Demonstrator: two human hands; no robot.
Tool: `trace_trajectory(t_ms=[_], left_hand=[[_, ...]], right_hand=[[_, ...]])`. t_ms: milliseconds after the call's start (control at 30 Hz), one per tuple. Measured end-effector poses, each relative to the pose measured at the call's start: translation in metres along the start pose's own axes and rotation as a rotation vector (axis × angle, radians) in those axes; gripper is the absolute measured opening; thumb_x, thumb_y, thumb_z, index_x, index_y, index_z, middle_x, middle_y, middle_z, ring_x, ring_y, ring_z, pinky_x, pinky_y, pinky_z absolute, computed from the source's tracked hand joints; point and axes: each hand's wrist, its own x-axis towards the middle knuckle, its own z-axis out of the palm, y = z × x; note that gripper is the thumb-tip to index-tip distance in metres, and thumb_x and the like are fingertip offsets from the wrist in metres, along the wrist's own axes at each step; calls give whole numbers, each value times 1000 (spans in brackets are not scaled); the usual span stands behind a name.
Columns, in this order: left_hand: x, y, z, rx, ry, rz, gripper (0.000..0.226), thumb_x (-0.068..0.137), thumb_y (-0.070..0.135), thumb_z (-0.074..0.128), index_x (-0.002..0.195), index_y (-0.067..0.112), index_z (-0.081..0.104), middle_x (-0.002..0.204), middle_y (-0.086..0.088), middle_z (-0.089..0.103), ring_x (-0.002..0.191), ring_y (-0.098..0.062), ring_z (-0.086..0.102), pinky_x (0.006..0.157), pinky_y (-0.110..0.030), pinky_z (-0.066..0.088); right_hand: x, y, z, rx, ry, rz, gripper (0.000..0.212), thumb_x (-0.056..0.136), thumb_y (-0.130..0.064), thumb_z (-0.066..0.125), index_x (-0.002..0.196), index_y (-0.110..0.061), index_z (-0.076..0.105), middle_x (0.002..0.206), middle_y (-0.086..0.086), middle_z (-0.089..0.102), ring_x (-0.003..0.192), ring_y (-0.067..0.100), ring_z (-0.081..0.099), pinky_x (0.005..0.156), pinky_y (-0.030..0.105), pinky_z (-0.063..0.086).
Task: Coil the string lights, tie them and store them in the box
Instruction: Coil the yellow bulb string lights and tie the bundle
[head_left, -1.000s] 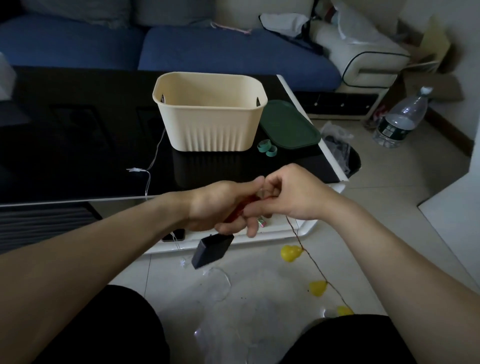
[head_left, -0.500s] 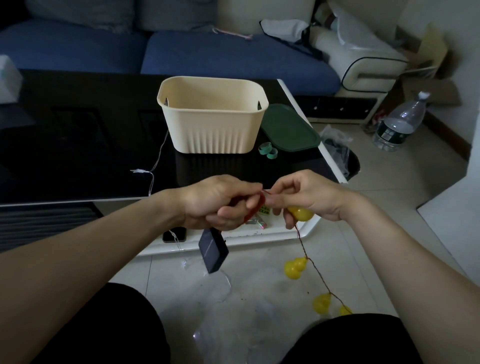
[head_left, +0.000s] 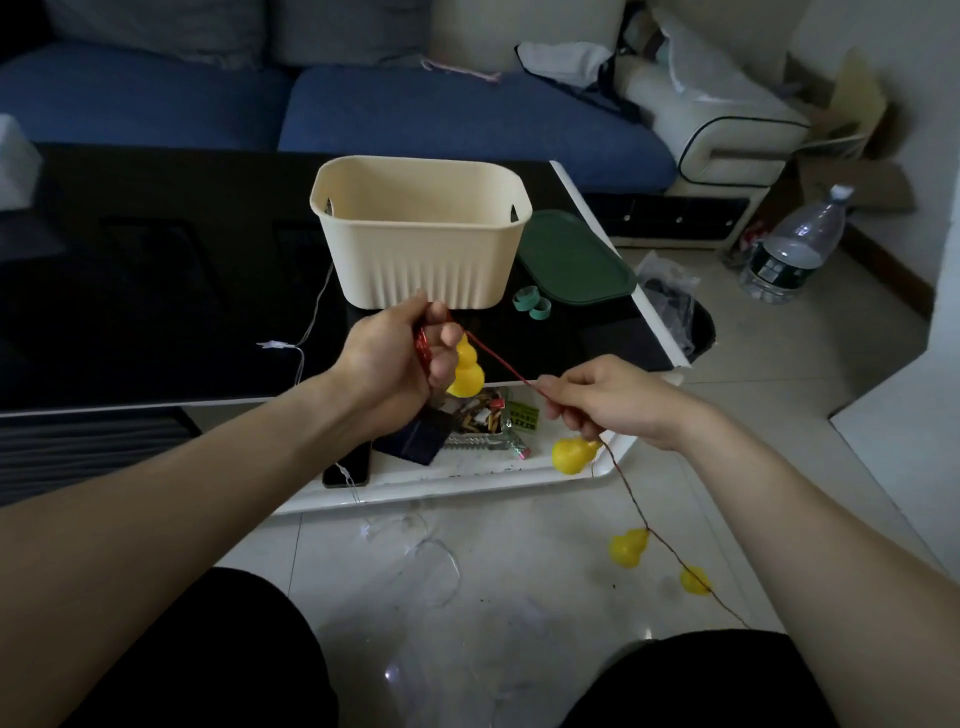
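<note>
Gripping a small red coil of the string lights (head_left: 498, 358), the left hand (head_left: 400, 358) hangs just near of the cream box (head_left: 421, 244), one yellow gourd bulb (head_left: 466, 371) dangling against its fingers. The red wire runs taut, down and right, to the right hand (head_left: 608, 402), which pinches it between thumb and fingers. Another gourd bulb (head_left: 571, 454) hangs just below that hand, and the wire trails on toward the near right over the floor (head_left: 519, 597). The box stands on the black table (head_left: 156, 291), its dark green lid (head_left: 571, 260) lying at its right.
</note>
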Motion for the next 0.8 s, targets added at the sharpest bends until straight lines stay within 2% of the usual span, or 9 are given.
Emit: trace_trajectory(t_ms=[167,267,367,433,533,633,667,733,800], left_hand=[[-2,3,5,-12,-32,27,49,107,38,23,109,1,56,70,-8,69,49,-16,59,47,-19,45],[-4,4,5,-73,-120,7,60,106,39,24,134,-12,39,101,-25,72,80,-29,73,69,-30,60],[-5,3,4,-159,-170,-44,70,104,40,30,147,-14,15,121,-37,60,108,-45,66,94,-45,54],[-4,1,4,-69,-167,-80,73,104,42,30,150,-11,10,124,-38,58,111,-46,64,97,-46,50],[-2,-8,4,233,-126,-151,65,104,45,28,144,-7,28,110,-27,68,94,-33,72,80,-37,56],[-3,-16,2,481,-198,-235,58,104,48,25,112,-2,54,77,-14,65,64,-22,64,65,-32,50],[-4,-18,1,558,-249,-254,61,105,47,21,102,-2,58,77,-15,65,64,-23,64,64,-32,50],[-7,-20,1,713,-342,-273,65,105,48,15,101,2,60,86,-22,68,64,-27,66,56,-28,49],[-8,-21,2,824,-374,-276,67,104,52,12,100,4,58,75,-21,66,45,-22,57,45,-27,37]], right_hand=[[1,-10,23,-118,-106,-63,37,103,-37,54,75,-17,69,57,-8,57,48,4,48,53,22,40],[3,-17,39,-234,-125,-117,34,102,-38,55,76,-21,70,58,-10,61,49,-2,51,54,18,41],[4,-24,54,-335,-170,-167,30,100,-38,57,76,-25,70,62,-10,64,58,3,57,63,27,48],[3,-30,60,-363,-204,-203,24,97,-35,62,76,-26,70,65,-11,65,58,1,56,61,25,46],[-2,-40,61,-324,-186,-307,19,91,-27,71,73,-31,66,71,-17,61,58,-5,54,60,17,42],[-5,-45,50,-269,-84,-352,20,88,-21,74,71,-28,68,63,-26,63,57,-8,58,57,10,41],[-6,-45,46,-260,-43,-354,17,86,-20,76,71,-24,71,61,-22,66,56,-5,61,55,11,43],[-6,-43,40,-229,14,-354,10,79,-18,83,74,-17,74,65,-6,72,57,2,66,56,19,50],[-5,-41,36,-198,102,-372,24,67,-23,93,75,-18,71,67,-3,71,55,0,63,55,19,49]])
